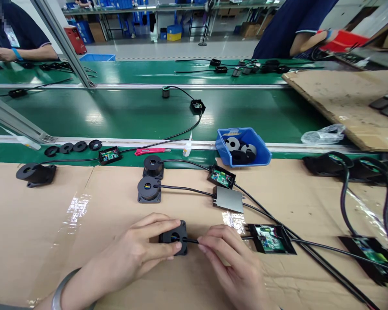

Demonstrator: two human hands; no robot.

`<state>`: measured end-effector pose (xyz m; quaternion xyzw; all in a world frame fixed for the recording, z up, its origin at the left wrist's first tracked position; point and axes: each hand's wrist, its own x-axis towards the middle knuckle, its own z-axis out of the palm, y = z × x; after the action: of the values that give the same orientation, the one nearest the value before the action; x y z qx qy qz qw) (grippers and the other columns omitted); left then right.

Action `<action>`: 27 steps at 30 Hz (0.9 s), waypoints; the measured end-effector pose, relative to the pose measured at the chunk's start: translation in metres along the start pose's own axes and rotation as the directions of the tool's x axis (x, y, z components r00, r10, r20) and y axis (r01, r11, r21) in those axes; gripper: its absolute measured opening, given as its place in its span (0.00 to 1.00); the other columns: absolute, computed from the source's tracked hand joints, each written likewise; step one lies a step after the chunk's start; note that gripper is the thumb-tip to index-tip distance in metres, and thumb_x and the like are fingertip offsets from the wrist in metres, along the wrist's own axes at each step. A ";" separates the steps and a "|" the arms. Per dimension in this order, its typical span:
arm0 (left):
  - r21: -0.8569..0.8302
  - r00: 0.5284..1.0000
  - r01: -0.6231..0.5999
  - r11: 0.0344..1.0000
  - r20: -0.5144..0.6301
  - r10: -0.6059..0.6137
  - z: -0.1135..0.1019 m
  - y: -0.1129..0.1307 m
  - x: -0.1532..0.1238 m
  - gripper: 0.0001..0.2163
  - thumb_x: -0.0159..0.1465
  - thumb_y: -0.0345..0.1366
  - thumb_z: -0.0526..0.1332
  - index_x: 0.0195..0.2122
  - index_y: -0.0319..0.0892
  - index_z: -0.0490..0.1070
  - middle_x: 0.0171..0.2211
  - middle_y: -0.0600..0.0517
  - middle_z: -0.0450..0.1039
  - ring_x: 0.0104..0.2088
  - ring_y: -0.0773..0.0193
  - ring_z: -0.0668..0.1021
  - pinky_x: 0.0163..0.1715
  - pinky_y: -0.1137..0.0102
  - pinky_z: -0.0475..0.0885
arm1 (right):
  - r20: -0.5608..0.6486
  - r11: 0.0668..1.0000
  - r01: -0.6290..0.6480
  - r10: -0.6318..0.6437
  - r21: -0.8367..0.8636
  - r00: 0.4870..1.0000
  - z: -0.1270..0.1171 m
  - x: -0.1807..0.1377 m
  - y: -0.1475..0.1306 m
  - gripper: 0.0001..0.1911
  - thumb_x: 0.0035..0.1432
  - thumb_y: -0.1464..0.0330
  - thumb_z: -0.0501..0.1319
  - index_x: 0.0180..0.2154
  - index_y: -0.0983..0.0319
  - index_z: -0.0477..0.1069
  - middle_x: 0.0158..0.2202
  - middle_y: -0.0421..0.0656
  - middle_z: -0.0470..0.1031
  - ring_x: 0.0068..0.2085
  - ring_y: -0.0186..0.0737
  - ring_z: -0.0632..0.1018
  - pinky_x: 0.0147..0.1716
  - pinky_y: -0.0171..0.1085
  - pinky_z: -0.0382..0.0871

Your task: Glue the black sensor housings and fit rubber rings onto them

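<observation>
My left hand point(142, 245) grips a black square-flanged housing point(182, 230) on the cardboard, fingers on its far side and thumb near its round opening. A black cable point(190, 241) leaves the housing on the right, and my right hand point(231, 260) pinches it close to the housing. Beyond my right hand the cable runs to an open black box with a green circuit board point(271, 239). Behind my hands sit two similar housings, one point(148, 189) in front of the other point(153, 165). A grey-lidded box point(229, 199) is wired to the nearer one.
A blue bin point(261, 150) holds round black and grey discs. A pink utility knife point(151, 151) and a small white bottle point(187, 146) lie and stand near the green conveyor point(126, 112). More wired boxes point(371, 254) crowd the right. Two people work across the line.
</observation>
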<state>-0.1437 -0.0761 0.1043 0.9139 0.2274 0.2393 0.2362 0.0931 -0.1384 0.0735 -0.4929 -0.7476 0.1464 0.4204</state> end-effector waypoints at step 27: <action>0.579 0.966 -0.095 0.810 -0.141 0.215 0.045 0.016 -0.010 0.09 0.69 0.24 0.54 0.36 0.35 0.74 0.49 0.35 0.78 0.62 0.47 0.69 0.68 0.55 0.58 | -0.094 0.838 0.186 -0.270 -0.513 0.958 0.053 -0.024 -0.029 0.19 0.69 0.79 0.48 0.30 0.62 0.72 0.34 0.44 0.84 0.26 0.35 0.80 0.23 0.39 0.63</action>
<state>-0.1219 -0.1083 0.0753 0.9294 0.2350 0.2698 -0.0905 0.0378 -0.1627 0.0484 -0.5022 -0.7765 -0.1438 0.3524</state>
